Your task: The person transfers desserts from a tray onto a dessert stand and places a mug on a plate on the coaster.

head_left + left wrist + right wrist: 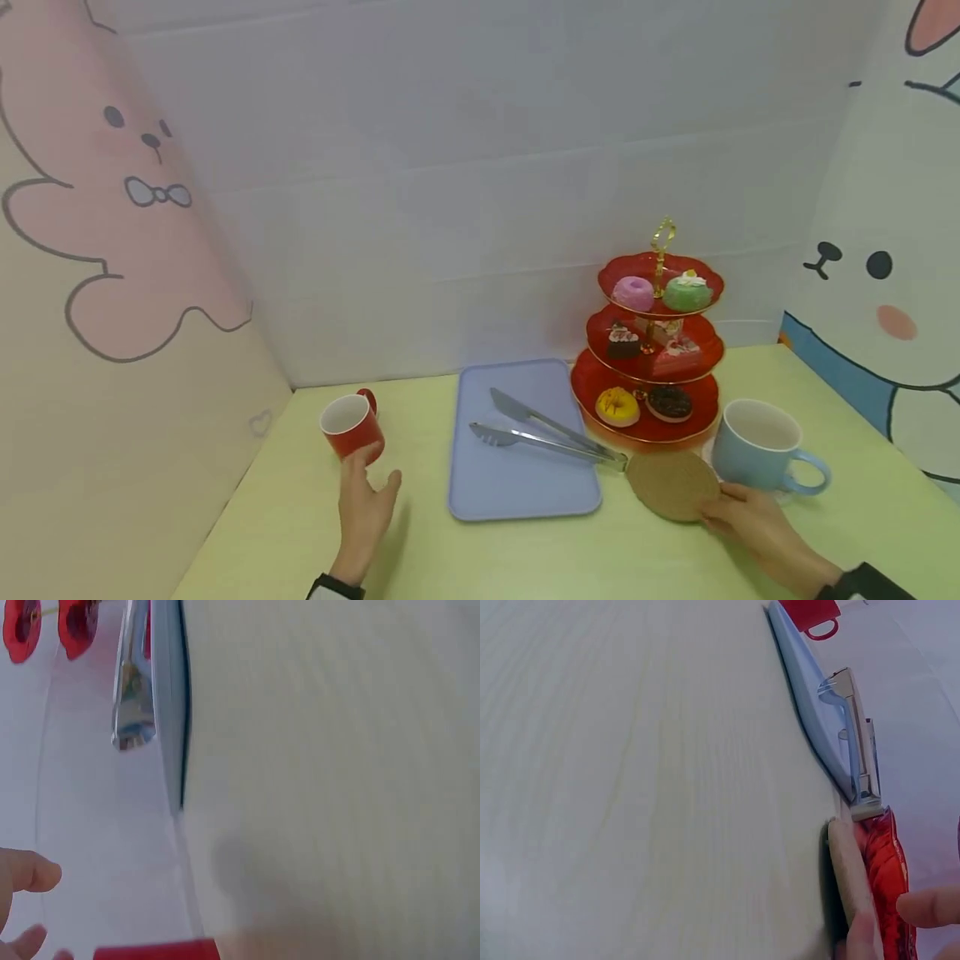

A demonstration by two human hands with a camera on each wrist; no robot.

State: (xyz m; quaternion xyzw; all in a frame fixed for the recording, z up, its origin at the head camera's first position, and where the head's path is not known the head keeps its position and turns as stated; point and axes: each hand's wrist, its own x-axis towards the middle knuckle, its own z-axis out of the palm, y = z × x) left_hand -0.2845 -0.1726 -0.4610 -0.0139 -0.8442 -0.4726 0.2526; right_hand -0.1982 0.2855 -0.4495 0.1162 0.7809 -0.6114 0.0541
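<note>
In the head view, my left hand (365, 504) reaches toward a red mug (358, 437) with a white inside. Its fingertips overlap the mug's lower front, with the thumb spread away; contact cannot be told. The left wrist view catches only the mug's red edge (157, 950) and a few fingertips. On the right, my right hand (757, 529) pinches the near right edge of a round tan woven coaster (670, 483). From the right wrist, the thumb (862, 937) lies against the coaster (847, 862), while another finger (930, 907) extends above it.
A pale blue tray (517, 500) carries metal tongs (555, 442), whose end overhangs toward the coaster. Behind the coaster rises a red three-tier stand (592, 371) with toy cakes and doughnuts. Right of the coaster stands a light blue mug (753, 450) on a saucer. Printed sheets line the walls.
</note>
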